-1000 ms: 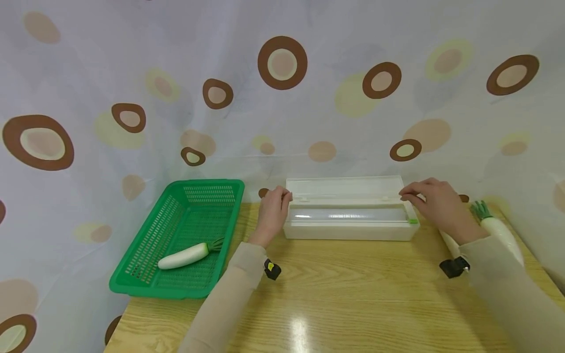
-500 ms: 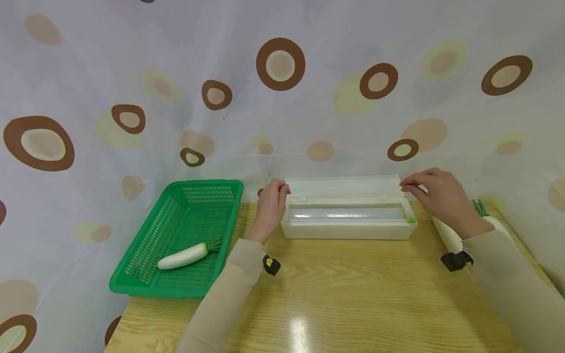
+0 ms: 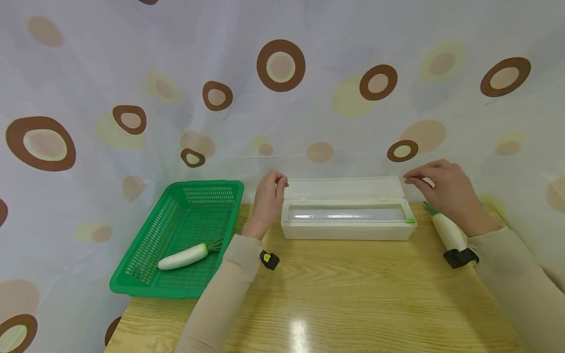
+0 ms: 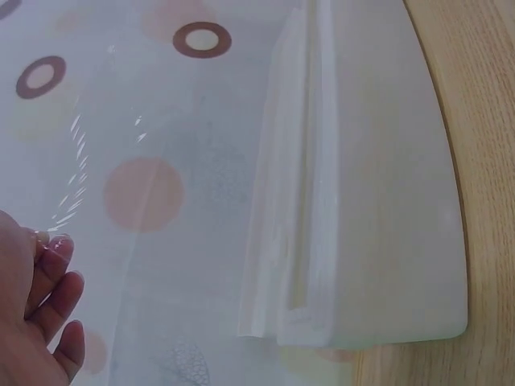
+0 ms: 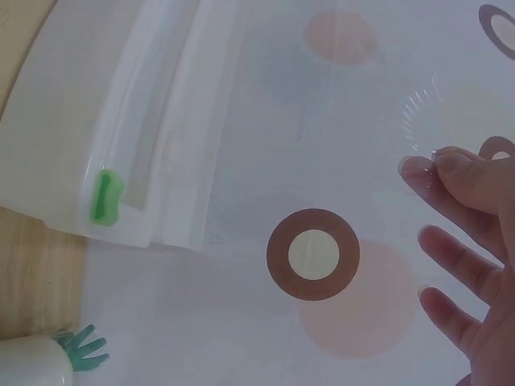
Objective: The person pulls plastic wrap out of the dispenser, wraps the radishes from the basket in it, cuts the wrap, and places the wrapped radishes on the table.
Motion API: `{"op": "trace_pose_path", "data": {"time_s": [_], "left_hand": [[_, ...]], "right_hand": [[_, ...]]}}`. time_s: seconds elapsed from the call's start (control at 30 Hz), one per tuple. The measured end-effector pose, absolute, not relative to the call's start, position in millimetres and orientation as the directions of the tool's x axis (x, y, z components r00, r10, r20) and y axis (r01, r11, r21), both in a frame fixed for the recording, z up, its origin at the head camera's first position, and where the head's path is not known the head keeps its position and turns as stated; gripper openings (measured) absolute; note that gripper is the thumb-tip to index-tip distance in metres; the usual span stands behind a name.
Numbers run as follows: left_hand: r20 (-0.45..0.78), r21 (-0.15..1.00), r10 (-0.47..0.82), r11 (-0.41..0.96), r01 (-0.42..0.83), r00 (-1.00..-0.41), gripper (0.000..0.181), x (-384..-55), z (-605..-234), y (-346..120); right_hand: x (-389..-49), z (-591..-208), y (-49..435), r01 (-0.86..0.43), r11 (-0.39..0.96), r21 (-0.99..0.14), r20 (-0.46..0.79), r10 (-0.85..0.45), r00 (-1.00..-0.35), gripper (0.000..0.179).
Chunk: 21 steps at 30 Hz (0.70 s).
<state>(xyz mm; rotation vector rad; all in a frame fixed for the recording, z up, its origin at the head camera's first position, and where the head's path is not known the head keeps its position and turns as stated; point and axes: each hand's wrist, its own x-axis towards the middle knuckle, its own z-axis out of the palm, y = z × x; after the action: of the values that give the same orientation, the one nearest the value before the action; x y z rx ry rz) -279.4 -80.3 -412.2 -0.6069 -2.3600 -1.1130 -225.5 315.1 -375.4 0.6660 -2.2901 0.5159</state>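
A white cling film dispenser (image 3: 348,231) stands on the table with its lid (image 3: 344,188) raised and a roll inside. Its green cutter slider (image 5: 105,197) sits at the right end. My left hand (image 3: 267,198) is just beyond the left end, its fingers pinching the edge of clear cling film (image 4: 74,165). Level with it, past the right end, my right hand (image 3: 450,191) pinches the film's other corner between thumb and forefinger. The sheet is nearly invisible; creases and glints show it stretched between the hands, above the dispenser. The left thumb is hidden in the left wrist view.
A green plastic basket (image 3: 118,283) on the left holds one white radish (image 3: 185,257). Another white radish (image 3: 448,233) lies right of the dispenser, partly behind my right wrist. A patterned curtain (image 3: 318,122) hangs close behind the wooden table (image 3: 353,294).
Both hands have risen a little and moved back toward the curtain, the right one also outward. The cling film went with them. My right forearm now covers the farther radish on the right.
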Motion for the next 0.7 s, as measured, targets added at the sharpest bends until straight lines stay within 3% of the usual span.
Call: {"op": "trace_pose_path", "data": {"time_s": [0.7], "left_hand": [[0.652, 0.57, 0.185, 0.52, 0.636, -0.735, 0.017, -277.2, -376.0, -85.2]], "right_hand": [[-213.7, -337.0, 304.0, -0.601, 0.782, -0.166, 0.787, -0.262, -0.558, 0.024]]}}
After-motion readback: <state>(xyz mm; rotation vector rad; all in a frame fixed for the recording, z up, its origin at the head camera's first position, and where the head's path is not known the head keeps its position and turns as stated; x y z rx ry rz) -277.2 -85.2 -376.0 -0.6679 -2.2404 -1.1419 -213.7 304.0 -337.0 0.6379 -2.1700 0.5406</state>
